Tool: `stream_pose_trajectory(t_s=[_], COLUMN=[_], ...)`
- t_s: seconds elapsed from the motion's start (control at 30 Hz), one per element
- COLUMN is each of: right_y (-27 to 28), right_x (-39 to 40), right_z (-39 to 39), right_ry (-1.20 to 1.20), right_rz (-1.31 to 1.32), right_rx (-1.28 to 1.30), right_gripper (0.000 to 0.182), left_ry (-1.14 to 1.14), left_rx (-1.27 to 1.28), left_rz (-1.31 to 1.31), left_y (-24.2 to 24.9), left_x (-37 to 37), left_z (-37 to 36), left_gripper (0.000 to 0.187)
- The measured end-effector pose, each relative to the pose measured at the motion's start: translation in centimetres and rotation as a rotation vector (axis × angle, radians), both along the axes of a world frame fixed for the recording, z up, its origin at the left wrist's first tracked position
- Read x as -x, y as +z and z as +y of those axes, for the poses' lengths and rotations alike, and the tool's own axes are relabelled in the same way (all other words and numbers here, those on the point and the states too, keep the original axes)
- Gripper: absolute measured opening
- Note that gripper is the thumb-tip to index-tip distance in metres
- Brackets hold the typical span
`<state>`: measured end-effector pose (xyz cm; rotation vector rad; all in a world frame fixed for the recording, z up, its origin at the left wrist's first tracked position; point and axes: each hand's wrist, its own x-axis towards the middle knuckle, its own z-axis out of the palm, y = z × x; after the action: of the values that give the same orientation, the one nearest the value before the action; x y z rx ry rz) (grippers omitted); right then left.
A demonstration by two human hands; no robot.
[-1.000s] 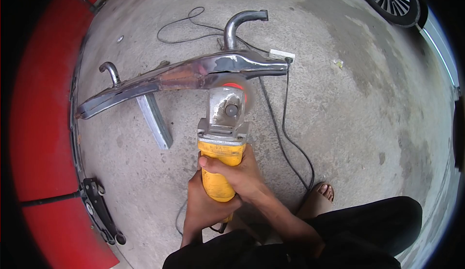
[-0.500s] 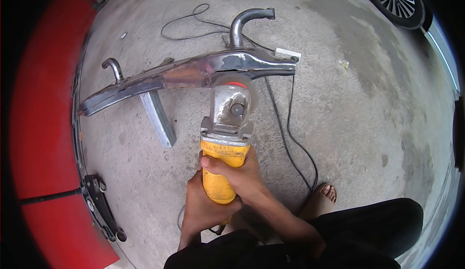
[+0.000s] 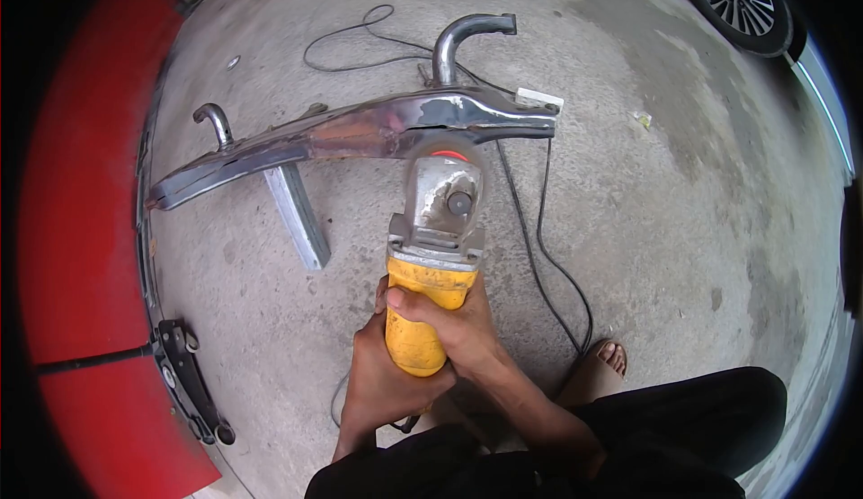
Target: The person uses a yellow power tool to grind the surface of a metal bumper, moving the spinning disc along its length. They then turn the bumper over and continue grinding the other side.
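Both my hands are wrapped round the yellow body of an angle grinder (image 3: 422, 270). My left hand (image 3: 387, 378) grips the rear from the left, its fingers partly hidden underneath. My right hand (image 3: 460, 326) closes round the body just behind the grey gear head, thumb lying across the top. At the front, the blurred disc with a red centre overlaps the lower edge of a long metal beam (image 3: 351, 132). Dark paint, bare shiny patches and a coppery stretch show on this beam. A thick curved pipe (image 3: 447, 54) and a smaller hooked pipe (image 3: 216, 123) rise from its far side.
Under the beam, a square metal tube (image 3: 298, 220) angles towards me. Black cable (image 3: 526, 252) loops over the concrete floor (image 3: 647, 256). A red panel (image 3: 90, 211) borders the left, with a black jack-like tool (image 3: 187, 378) beside it. A car wheel (image 3: 737, 0) stands top right.
The grinder, with both hands on it, has shifted a little to the right along the beam's lower edge. The view has also moved slightly.
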<state>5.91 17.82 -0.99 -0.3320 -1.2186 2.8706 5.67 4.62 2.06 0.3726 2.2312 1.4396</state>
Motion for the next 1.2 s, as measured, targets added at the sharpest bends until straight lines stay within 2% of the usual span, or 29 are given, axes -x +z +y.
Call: stream_pose_trajectory(t_s=[0.53, 0.83, 1.2], right_y=[-0.37, -0.47, -0.74], right_x=[0.05, 0.23, 0.77], right_z=[-0.07, -0.34, -0.86], right_ry=[0.001, 0.021, 0.086], right_rz=[0.025, 0.034, 0.021], right_rx=[0.022, 0.025, 0.015], right_gripper=[0.038, 0.039, 0.036], left_ry=[0.023, 0.01, 0.118], left_rx=[0.0, 0.029, 0.033], left_rz=[0.055, 0.07, 0.052], left_y=[0.02, -0.14, -0.03], left_x=[0.11, 0.05, -0.44], left_z=[0.26, -0.08, -0.31], left_gripper=[0.062, 0.075, 0.064])
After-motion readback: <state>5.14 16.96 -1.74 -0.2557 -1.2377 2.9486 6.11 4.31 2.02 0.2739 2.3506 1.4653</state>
